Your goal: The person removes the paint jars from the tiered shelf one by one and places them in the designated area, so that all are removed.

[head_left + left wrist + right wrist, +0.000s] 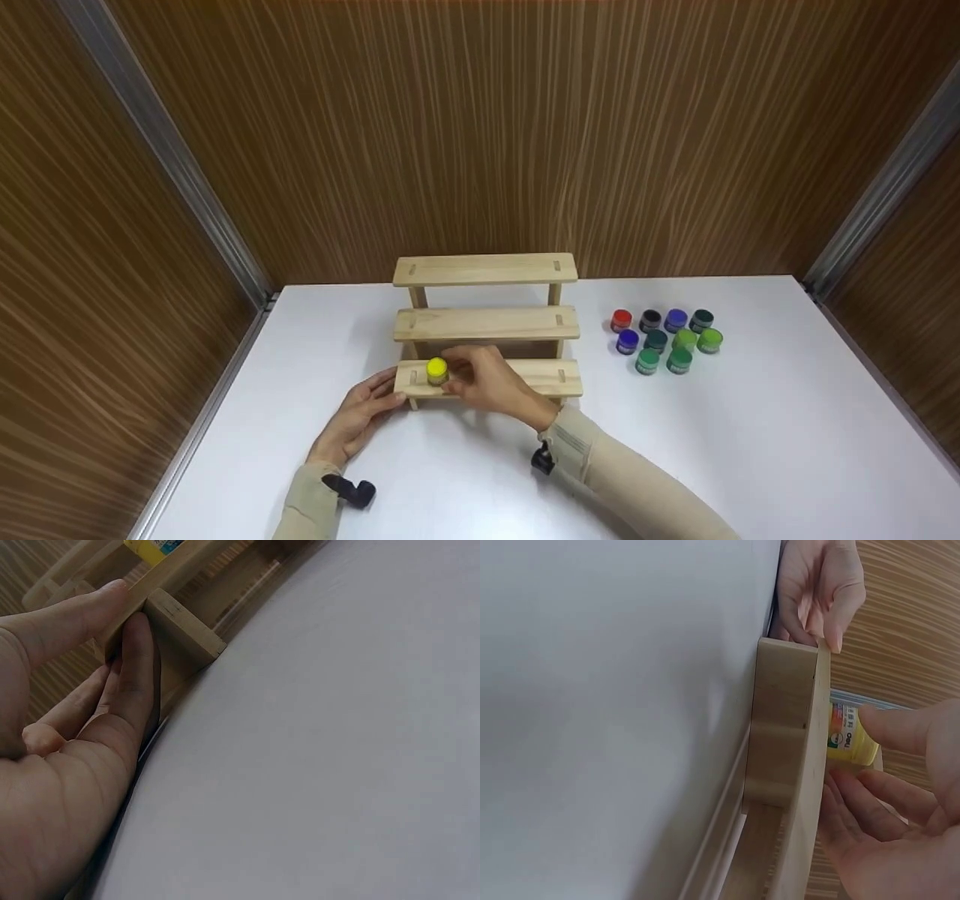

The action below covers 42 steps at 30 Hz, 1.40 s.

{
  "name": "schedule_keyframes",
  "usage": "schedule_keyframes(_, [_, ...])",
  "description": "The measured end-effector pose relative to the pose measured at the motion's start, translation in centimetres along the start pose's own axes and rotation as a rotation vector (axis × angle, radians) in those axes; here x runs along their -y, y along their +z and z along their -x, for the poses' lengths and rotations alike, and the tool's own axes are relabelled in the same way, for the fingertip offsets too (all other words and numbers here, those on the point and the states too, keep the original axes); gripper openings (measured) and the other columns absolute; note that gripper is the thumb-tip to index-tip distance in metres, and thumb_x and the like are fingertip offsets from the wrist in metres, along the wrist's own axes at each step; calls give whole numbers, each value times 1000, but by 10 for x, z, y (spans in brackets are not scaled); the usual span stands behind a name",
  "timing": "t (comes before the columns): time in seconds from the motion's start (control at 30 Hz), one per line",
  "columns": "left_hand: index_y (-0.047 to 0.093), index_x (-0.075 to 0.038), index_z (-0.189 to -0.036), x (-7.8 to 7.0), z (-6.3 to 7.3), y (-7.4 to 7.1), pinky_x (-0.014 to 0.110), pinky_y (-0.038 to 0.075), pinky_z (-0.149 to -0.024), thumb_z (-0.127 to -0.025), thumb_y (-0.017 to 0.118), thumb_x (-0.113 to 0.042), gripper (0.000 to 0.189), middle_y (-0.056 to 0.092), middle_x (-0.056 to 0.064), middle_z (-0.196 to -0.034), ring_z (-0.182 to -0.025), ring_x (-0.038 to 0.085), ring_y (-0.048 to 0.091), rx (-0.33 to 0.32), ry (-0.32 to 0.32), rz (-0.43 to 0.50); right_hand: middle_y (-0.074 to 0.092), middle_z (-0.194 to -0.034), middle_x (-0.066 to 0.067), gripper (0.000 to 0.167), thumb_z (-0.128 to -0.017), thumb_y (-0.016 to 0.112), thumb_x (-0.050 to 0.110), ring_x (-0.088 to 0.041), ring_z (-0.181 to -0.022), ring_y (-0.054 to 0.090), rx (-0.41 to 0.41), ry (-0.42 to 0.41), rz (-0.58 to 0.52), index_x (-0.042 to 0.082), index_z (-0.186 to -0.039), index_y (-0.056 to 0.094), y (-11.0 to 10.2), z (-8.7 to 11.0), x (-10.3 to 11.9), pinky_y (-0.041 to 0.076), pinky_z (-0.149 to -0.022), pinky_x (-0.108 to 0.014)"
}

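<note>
A three-tier wooden display stand (487, 324) stands on the white table. On the left end of its lowest shelf sits a small paint jar with a yellow lid (436, 367), upright; its label shows in the right wrist view. My right hand (491, 381) reaches over that shelf and holds the yellow jar (849, 736) between thumb and fingers. My left hand (361, 415) grips the left end of the lowest shelf, thumb on the upper side and fingers underneath, as the left wrist view shows of the hand (82, 742).
Right of the stand, several paint jars stand grouped on the table: a red jar (621, 321), a black jar (650, 322), purple-blue (628, 342) and green jars (679, 361). Wood-patterned panels (487, 135) wall the table at the back and sides.
</note>
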<state>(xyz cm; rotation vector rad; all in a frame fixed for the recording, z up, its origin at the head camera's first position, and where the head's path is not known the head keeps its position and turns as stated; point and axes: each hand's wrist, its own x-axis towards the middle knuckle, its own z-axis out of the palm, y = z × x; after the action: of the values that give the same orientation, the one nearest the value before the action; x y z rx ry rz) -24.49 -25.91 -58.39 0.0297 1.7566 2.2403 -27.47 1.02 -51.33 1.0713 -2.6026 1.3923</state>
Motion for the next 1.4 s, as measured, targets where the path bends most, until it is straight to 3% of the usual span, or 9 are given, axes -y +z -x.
schedule_keyframes(0.37, [27,8,-164,0,-2,0,26,52,-113,-100,69,-1,77,31,31,-169,-141,24,56,-14,-12,4,78,-113,-19,38,-89,81,-2,-27,-96,77,-14,56,-50,-8,-126,72,9,-7,3,64,-84,-23])
schedule_keyframes(0.53, [27,8,-164,0,-3,2,26,52,-113,-100,70,-2,77,32,31,-169,-139,24,57,-4,-11,3,79,-111,-16,35,-90,78,-4,-24,-95,77,-31,45,-46,-6,-124,74,5,-5,1,63,-83,-21])
schedule_keyframes(0.77, [29,7,-164,-1,-2,2,25,52,-112,-100,71,-2,77,31,30,-170,-142,26,55,-23,-16,-12,78,-114,-15,34,-91,76,-7,-25,-98,76,-52,57,-97,-3,-124,74,-12,1,3,64,-87,-23])
schedule_keyframes(0.97, [22,10,-165,-3,0,-1,23,52,-111,-100,69,0,80,27,33,-170,-139,22,57,6,-6,-3,79,-117,-12,31,-91,79,-3,-24,-101,76,-81,9,-53,0,-122,77,-32,7,6,64,-93,-30])
schedule_keyframes(1.4, [24,12,-163,-1,1,0,24,53,-109,-99,72,-2,81,33,34,-167,-131,15,61,4,24,-12,77,-117,-18,33,-90,76,-9,-30,-103,76,-87,9,-70,-5,-123,74,-70,31,2,65,-94,-35])
